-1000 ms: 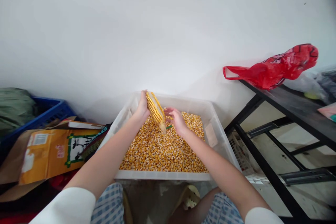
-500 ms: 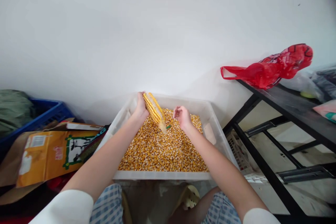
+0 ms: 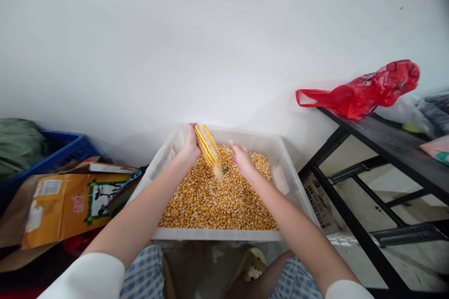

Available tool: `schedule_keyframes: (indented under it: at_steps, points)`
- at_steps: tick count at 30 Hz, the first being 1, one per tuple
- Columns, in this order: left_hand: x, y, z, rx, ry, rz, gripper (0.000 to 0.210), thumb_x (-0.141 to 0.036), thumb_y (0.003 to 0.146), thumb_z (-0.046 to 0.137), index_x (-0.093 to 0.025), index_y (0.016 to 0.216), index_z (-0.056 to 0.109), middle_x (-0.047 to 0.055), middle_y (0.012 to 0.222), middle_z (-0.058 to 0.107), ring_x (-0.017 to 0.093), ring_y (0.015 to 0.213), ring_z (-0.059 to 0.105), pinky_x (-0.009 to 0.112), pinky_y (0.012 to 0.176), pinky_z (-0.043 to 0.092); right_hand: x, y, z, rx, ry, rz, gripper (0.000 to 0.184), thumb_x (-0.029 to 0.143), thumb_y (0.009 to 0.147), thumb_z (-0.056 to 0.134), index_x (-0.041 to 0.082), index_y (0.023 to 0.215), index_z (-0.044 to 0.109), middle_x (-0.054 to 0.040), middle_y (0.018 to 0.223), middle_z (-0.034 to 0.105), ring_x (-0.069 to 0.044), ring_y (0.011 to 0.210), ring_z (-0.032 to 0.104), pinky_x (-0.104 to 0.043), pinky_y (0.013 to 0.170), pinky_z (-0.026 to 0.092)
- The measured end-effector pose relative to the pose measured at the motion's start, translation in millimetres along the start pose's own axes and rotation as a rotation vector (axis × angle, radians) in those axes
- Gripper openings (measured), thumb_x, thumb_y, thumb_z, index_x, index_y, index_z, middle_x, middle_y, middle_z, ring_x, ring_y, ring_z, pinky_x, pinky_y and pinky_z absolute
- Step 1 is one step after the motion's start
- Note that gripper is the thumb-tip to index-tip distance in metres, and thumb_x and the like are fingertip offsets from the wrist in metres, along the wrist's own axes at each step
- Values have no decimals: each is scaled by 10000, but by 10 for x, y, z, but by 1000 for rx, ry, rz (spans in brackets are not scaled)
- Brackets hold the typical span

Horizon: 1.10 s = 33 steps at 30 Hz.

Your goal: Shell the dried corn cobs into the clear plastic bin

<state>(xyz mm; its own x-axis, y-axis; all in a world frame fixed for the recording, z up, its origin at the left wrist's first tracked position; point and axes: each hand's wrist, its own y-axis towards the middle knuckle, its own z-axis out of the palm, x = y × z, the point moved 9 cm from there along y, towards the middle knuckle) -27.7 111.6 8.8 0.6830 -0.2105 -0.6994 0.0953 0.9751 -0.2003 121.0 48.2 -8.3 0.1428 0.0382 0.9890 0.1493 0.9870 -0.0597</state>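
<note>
- Corn cob (image 3: 207, 148) tilted above loose kernels (image 3: 213, 205) in plastic tub (image 3: 217, 234), tip down toward the pile.
- Left hand (image 3: 191, 144) clamped round its upper end.
- Right hand (image 3: 242, 159) beside cob, apart from it, fingers part-curled; can't tell if closed on anything.
- Progress: pale strip along cob bare; visible rows on both sides remain.

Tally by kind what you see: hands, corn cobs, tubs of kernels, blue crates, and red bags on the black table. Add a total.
Hands: 2
Cob: 1
Tub: 1
Blue crate: 1
Red bag: 1
Total: 6
</note>
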Motion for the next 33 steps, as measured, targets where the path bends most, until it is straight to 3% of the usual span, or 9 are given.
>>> schedule_keyframes:
  at_steps: [2, 5, 10, 12, 15, 22, 27, 33]
  points:
    - [19, -4, 5, 7, 16, -12, 387, -544, 686, 433, -165, 663, 505, 48, 543, 553, 173, 505, 539, 298, 493, 463, 43, -30, 83, 62, -91, -45, 383, 521, 734, 464, 160, 614, 414, 58, 461, 355, -37, 367, 309, -158, 342, 253]
    - [28, 0, -6, -6, -3, -1, 364, -527, 684, 431, -170, 667, 501, 30, 529, 533, 166, 494, 530, 296, 505, 464, 8, -112, 311, 255, -209, -63, 438, 549, 702, 501, 168, 918, 513, -4, 733, 558, -75, 575, 514, -153, 434, 379]
    - [18, 21, -31, -29, -30, 29, 302, -463, 696, 434, -173, 647, 501, 7, 506, 507, 137, 462, 512, 258, 512, 465, 7, -238, 532, 427, -284, -186, 504, 495, 709, 538, 162, 1085, 487, -54, 986, 576, -136, 869, 550, -224, 720, 450]
    - [20, 31, -33, -24, -33, 25, 303, -461, 703, 428, -175, 638, 502, 9, 505, 508, 135, 451, 506, 254, 494, 461, 38, -264, 553, 439, -352, -257, 480, 500, 736, 502, 172, 1087, 500, -47, 1000, 574, -148, 903, 543, -245, 774, 436]
    - [6, 40, -67, -47, -48, 49, 314, -474, 708, 432, -177, 628, 493, 3, 501, 497, 131, 426, 494, 254, 470, 453, 37, -278, 529, 407, -468, -298, 467, 531, 783, 408, 203, 1103, 497, -29, 948, 588, -141, 829, 566, -244, 735, 443]
    - [63, 73, -130, -65, -86, 50, 297, -440, 732, 400, -182, 615, 487, -5, 473, 469, 126, 430, 479, 243, 454, 434, -144, -297, 509, 360, -603, -202, 563, 590, 818, 231, 240, 1238, 366, -11, 751, 588, -102, 512, 550, -227, 545, 440]
    - [66, 40, -122, -94, -128, 28, 332, -457, 756, 394, -172, 618, 493, -13, 479, 464, 108, 418, 474, 230, 472, 431, 7, -260, 460, 249, -599, -349, 548, 566, 837, 193, 211, 1105, 512, -45, 904, 593, -148, 826, 561, -272, 782, 415]
    - [56, 14, -62, -72, -103, 49, 324, -470, 724, 412, -166, 629, 470, -2, 499, 480, 116, 442, 481, 235, 479, 430, 1, -186, 493, 348, -455, -293, 534, 569, 823, 245, 182, 1028, 550, -34, 889, 599, -143, 808, 554, -263, 762, 419]
